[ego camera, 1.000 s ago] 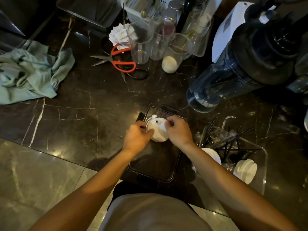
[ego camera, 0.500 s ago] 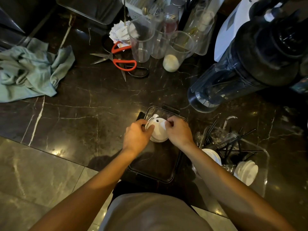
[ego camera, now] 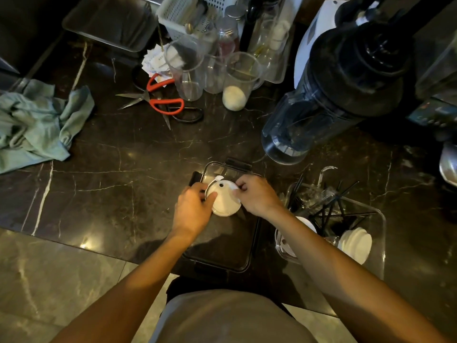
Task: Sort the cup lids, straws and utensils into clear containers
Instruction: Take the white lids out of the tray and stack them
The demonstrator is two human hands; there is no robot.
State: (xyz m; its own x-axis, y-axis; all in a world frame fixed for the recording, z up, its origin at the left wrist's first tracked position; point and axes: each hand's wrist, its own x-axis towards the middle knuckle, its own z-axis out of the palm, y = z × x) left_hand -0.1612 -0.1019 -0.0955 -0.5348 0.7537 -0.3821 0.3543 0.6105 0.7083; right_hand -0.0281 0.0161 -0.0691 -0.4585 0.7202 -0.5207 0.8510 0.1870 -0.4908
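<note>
A stack of white cup lids [ego camera: 225, 200] sits over the far end of a clear rectangular container [ego camera: 222, 253] with black clips. My left hand [ego camera: 191, 211] grips the stack's left side and my right hand [ego camera: 257, 196] pinches its right edge. To the right stands a second clear container [ego camera: 378, 233] holding black straws [ego camera: 331, 209], clear plastic utensils [ego camera: 319, 196] and another stack of white lids [ego camera: 356, 245].
A blender jug [ego camera: 329, 95] lies tilted at the back right. Clear cups [ego camera: 188, 70], red-handled scissors [ego camera: 160, 100] and a white basket [ego camera: 183, 13] stand at the back. A green cloth [ego camera: 37, 125] lies at the left. The dark marble counter's edge [ego camera: 99, 251] runs in front.
Both hands stay on the lid stack over the container. The fingers have shifted slightly and the stack sits a little lower.
</note>
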